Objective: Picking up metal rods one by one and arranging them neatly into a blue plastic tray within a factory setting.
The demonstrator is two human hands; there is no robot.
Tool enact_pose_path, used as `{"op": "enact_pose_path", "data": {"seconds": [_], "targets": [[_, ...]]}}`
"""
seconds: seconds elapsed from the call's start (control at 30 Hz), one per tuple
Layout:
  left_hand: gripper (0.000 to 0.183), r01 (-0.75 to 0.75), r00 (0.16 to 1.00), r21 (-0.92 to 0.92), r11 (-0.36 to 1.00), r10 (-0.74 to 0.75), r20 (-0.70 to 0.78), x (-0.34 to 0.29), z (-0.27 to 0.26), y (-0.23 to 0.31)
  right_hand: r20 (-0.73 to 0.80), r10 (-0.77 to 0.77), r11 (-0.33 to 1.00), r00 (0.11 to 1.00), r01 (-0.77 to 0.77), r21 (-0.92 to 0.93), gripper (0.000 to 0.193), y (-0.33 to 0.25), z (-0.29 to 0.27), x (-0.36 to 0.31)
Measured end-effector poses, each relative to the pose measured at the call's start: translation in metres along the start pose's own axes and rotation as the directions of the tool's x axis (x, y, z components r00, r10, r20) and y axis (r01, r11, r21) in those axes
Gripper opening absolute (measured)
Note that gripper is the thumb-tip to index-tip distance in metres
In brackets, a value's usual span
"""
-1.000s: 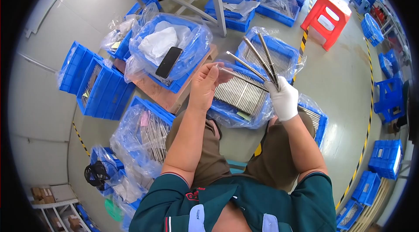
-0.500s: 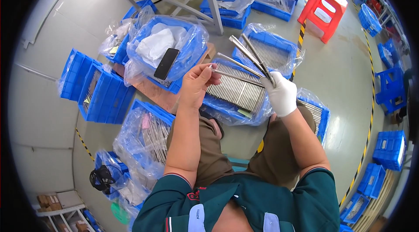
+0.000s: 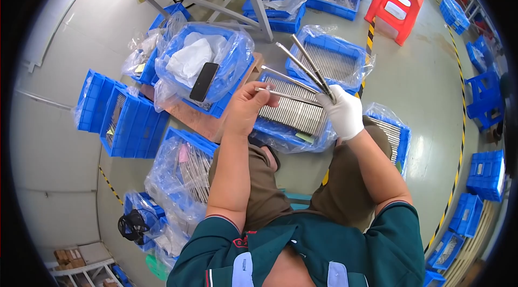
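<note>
My right hand [image 3: 345, 113], in a white glove, grips several slim metal rods [image 3: 304, 66] that fan out away from me. My bare left hand [image 3: 250, 108] has its fingers pinched at the near-left end of one of these rods [image 3: 294, 96]. That rod crosses nearly level between both hands. Below them a plastic-lined blue crate [image 3: 312, 140] holds a row of similar rods [image 3: 291, 114]. Behind it a second lined blue crate [image 3: 360, 68] is filled with more rods.
Left of my hands, a black phone [image 3: 204, 81] lies on a bagged blue crate [image 3: 237, 55]. Another crate of loose rods [image 3: 193, 173] sits by my left leg, and one of rods [image 3: 389, 138] by my right knee. A red stool [image 3: 396, 6] stands far right.
The fan of rods in my right hand has swung slightly left and closer together. My left fingers have shifted a little at the rod's end. The whole view has tilted slightly.
</note>
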State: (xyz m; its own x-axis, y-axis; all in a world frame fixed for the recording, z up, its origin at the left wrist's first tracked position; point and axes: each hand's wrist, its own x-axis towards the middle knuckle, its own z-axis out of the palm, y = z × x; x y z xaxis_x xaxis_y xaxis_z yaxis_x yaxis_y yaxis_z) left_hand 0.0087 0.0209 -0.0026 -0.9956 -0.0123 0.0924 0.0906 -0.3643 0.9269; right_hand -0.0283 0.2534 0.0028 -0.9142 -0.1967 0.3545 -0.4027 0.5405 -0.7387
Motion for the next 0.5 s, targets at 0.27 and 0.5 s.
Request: {"op": "enact_pose_path", "data": {"seconds": [0.27, 0.5], "targets": [[0.022, 0.033, 0.995, 0.006, 0.999, -0.033, -0.090, -0.001, 0.034, -0.020, -0.046, -0.076, 0.997, 0.996, 0.075, -0.013, 0.016, -0.006, 0.005, 0.002], [0.027, -0.160, 0.942, -0.009, 0.987, 0.150, -0.302, 0.001, -0.018, 0.021, 0.140, 0.126, 0.989, 0.982, -0.135, 0.057, 0.020, 0.010, -0.005, 0.012]]}}
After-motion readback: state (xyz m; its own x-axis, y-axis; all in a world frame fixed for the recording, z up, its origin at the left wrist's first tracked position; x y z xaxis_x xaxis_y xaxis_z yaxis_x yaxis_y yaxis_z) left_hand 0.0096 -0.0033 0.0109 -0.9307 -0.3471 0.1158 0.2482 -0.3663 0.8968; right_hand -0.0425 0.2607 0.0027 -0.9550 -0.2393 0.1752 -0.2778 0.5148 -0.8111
